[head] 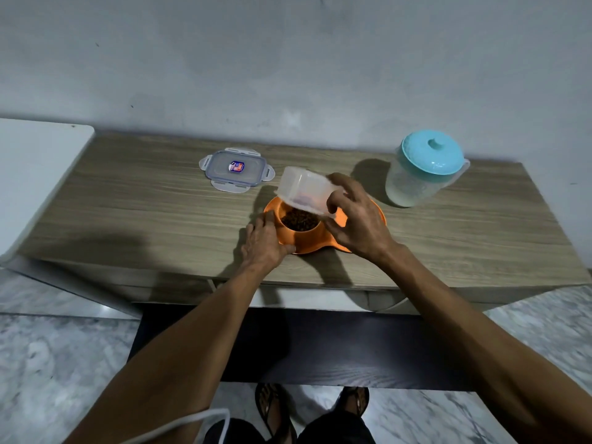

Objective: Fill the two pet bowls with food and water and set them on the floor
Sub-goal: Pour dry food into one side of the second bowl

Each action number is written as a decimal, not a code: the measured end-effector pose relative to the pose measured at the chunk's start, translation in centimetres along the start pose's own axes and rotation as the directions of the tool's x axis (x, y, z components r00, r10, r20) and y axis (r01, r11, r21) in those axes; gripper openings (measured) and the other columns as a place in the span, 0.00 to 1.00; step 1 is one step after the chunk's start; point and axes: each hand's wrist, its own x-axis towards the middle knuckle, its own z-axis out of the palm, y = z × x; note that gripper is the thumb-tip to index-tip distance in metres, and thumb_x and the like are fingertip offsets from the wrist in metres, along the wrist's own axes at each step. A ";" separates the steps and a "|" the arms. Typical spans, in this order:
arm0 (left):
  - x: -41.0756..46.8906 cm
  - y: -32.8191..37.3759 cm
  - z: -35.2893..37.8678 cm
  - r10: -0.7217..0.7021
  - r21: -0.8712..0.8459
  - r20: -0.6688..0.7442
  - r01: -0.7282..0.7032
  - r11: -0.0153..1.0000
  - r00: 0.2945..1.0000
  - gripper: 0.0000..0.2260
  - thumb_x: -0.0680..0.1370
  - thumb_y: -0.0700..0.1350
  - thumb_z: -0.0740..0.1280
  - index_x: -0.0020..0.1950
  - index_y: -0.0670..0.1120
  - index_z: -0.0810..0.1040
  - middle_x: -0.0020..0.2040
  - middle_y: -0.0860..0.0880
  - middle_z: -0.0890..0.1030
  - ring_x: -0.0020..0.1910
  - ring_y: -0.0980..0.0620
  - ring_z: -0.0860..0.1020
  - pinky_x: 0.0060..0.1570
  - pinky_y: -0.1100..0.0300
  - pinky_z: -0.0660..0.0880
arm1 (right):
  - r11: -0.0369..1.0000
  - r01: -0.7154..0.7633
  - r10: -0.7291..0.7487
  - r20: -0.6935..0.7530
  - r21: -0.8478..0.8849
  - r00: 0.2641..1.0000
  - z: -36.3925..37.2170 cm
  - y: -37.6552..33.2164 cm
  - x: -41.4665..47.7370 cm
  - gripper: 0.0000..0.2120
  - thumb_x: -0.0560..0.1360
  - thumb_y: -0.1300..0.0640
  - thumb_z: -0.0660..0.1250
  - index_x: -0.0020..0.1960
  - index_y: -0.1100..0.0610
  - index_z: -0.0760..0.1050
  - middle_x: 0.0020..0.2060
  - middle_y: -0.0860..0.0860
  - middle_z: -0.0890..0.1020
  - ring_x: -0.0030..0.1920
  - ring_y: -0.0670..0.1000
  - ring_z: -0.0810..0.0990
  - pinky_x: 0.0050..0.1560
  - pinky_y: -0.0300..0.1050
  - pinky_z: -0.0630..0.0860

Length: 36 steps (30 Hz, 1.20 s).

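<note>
An orange double pet bowl sits on the wooden tabletop. Its left cup holds brown kibble; the right cup is hidden behind my right hand. My right hand grips a clear plastic food container, tipped mouth-down over the kibble cup. The container looks nearly empty. My left hand rests on the bowl's left rim, fingers curled against it. A translucent water jug with a teal lid stands upright to the right of the bowl.
The container's clear lid with snap flaps lies flat behind and left of the bowl. A white surface adjoins the table's left end. A grey wall runs behind. Below are a marble floor, a dark mat and my sandalled feet.
</note>
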 end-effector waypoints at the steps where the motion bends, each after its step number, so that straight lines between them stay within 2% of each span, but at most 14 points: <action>1: 0.0 -0.1 0.0 0.011 0.001 -0.010 -0.011 1.000 1.000 0.46 0.68 0.57 0.76 0.78 0.51 0.54 0.76 0.48 0.61 0.73 0.41 0.61 0.65 0.44 0.68 | 0.997 -0.066 0.067 -0.046 0.034 0.997 0.0 0.1 0.3 0.10 0.72 0.60 0.73 0.44 0.62 0.73 0.64 0.63 0.74 0.63 0.60 0.74 0.58 0.41 0.71; 4: 0.0 -0.3 0.1 0.029 -0.003 -0.022 -0.029 1.000 0.999 0.46 0.67 0.57 0.77 0.78 0.50 0.55 0.76 0.48 0.61 0.73 0.42 0.61 0.66 0.45 0.67 | 0.935 -0.275 0.315 -0.169 0.225 0.934 0.0 0.6 2.2 0.10 0.69 0.60 0.74 0.43 0.61 0.73 0.57 0.57 0.77 0.57 0.53 0.76 0.51 0.39 0.74; 6: 0.0 -0.3 0.2 0.032 -0.005 -0.019 -0.032 0.999 0.999 0.47 0.67 0.57 0.77 0.78 0.50 0.55 0.76 0.48 0.61 0.73 0.42 0.61 0.65 0.45 0.67 | 0.812 -0.441 0.529 -0.161 0.382 0.833 0.3 1.2 3.9 0.11 0.69 0.58 0.74 0.42 0.56 0.71 0.48 0.51 0.77 0.48 0.47 0.75 0.44 0.36 0.73; 8: 0.0 -0.3 0.2 0.029 0.001 -0.017 -0.029 1.000 0.999 0.47 0.68 0.57 0.77 0.79 0.50 0.54 0.77 0.49 0.60 0.73 0.42 0.61 0.65 0.45 0.68 | 0.649 -0.576 0.705 -0.110 0.496 0.700 1.5 2.6 5.8 0.12 0.69 0.55 0.74 0.41 0.53 0.70 0.40 0.47 0.75 0.42 0.47 0.73 0.43 0.40 0.73; 11: 0.1 -0.3 0.3 0.025 0.011 -0.016 -0.024 1.000 1.000 0.47 0.68 0.57 0.76 0.79 0.50 0.52 0.78 0.48 0.59 0.74 0.42 0.59 0.66 0.44 0.68 | 0.328 -0.657 0.874 0.046 0.679 0.484 3.6 5.4 8.1 0.12 0.68 0.53 0.73 0.41 0.50 0.69 0.38 0.48 0.75 0.44 0.54 0.79 0.52 0.59 0.80; 14: 0.2 -0.4 0.5 0.024 0.017 -0.024 -0.023 1.000 0.999 0.48 0.68 0.59 0.76 0.79 0.50 0.52 0.78 0.48 0.58 0.75 0.42 0.59 0.65 0.44 0.68 | 0.177 -0.707 0.921 0.139 0.685 0.365 5.4 7.7 9.6 0.11 0.72 0.57 0.72 0.42 0.52 0.68 0.42 0.53 0.76 0.53 0.59 0.80 0.55 0.62 0.80; 16: 0.3 -0.4 0.5 0.025 0.022 -0.031 -0.024 0.999 0.999 0.48 0.68 0.58 0.76 0.79 0.51 0.51 0.78 0.48 0.58 0.75 0.42 0.59 0.65 0.44 0.68 | 0.144 -0.755 0.931 0.170 0.640 0.322 6.2 8.5 10.3 0.10 0.73 0.58 0.71 0.44 0.54 0.69 0.44 0.54 0.77 0.53 0.60 0.80 0.53 0.60 0.82; 18: 0.3 -0.5 0.6 0.028 0.024 -0.032 -0.028 0.999 0.999 0.48 0.68 0.58 0.76 0.80 0.51 0.51 0.78 0.47 0.58 0.75 0.42 0.59 0.65 0.44 0.68 | 0.111 -0.786 0.932 0.210 0.608 0.295 6.6 9.1 10.9 0.08 0.75 0.60 0.70 0.50 0.59 0.72 0.46 0.55 0.77 0.51 0.58 0.80 0.46 0.55 0.84; 20: 0.4 -0.5 0.6 0.027 0.020 -0.033 -0.026 0.999 0.999 0.48 0.69 0.58 0.76 0.80 0.51 0.51 0.79 0.47 0.57 0.76 0.42 0.58 0.67 0.43 0.67 | 0.073 -0.798 0.930 0.248 0.598 0.270 6.9 9.5 11.2 0.12 0.76 0.62 0.69 0.57 0.65 0.73 0.50 0.56 0.77 0.47 0.56 0.80 0.38 0.49 0.85; 24: 0.4 -0.5 0.5 0.032 0.022 -0.030 -0.031 0.999 0.999 0.48 0.69 0.58 0.76 0.80 0.50 0.51 0.79 0.47 0.57 0.76 0.42 0.57 0.68 0.44 0.66 | 0.064 -0.852 0.950 0.231 0.519 0.212 6.9 9.6 11.4 0.13 0.77 0.63 0.69 0.60 0.66 0.74 0.51 0.58 0.77 0.38 0.55 0.79 0.39 0.52 0.85; 28: 0.3 -0.5 0.7 0.041 0.021 -0.025 -0.040 0.999 0.999 0.49 0.69 0.58 0.76 0.80 0.50 0.50 0.79 0.47 0.57 0.76 0.42 0.57 0.69 0.45 0.65 | 0.076 -0.915 0.971 0.180 0.396 0.158 6.9 9.5 10.8 0.13 0.76 0.61 0.70 0.57 0.67 0.79 0.47 0.56 0.82 0.40 0.55 0.84 0.44 0.50 0.85; 31: 0.5 -0.4 0.6 0.042 0.027 -0.023 -0.042 0.999 0.999 0.49 0.69 0.58 0.75 0.80 0.49 0.50 0.79 0.46 0.56 0.76 0.42 0.57 0.70 0.46 0.63 | 0.101 -0.925 0.973 0.158 0.366 0.169 6.3 9.7 10.1 0.13 0.75 0.59 0.68 0.55 0.65 0.81 0.52 0.58 0.84 0.49 0.56 0.84 0.46 0.45 0.82; 34: 0.4 -0.7 0.4 0.061 0.011 -0.013 -0.061 0.998 0.998 0.50 0.67 0.60 0.76 0.80 0.49 0.50 0.78 0.45 0.58 0.75 0.40 0.59 0.69 0.44 0.64 | 0.160 -0.901 0.974 0.084 0.403 0.210 4.6 9.0 8.8 0.12 0.77 0.58 0.64 0.53 0.64 0.82 0.49 0.56 0.84 0.49 0.55 0.81 0.50 0.45 0.79; 36: 0.2 -0.8 0.1 0.065 0.011 -0.038 -0.065 0.998 0.997 0.53 0.64 0.65 0.75 0.79 0.48 0.50 0.77 0.44 0.59 0.74 0.38 0.60 0.69 0.41 0.65 | 0.211 -0.874 0.970 0.015 0.438 0.242 3.5 8.4 7.4 0.12 0.77 0.58 0.62 0.52 0.62 0.82 0.48 0.56 0.84 0.49 0.55 0.80 0.50 0.44 0.77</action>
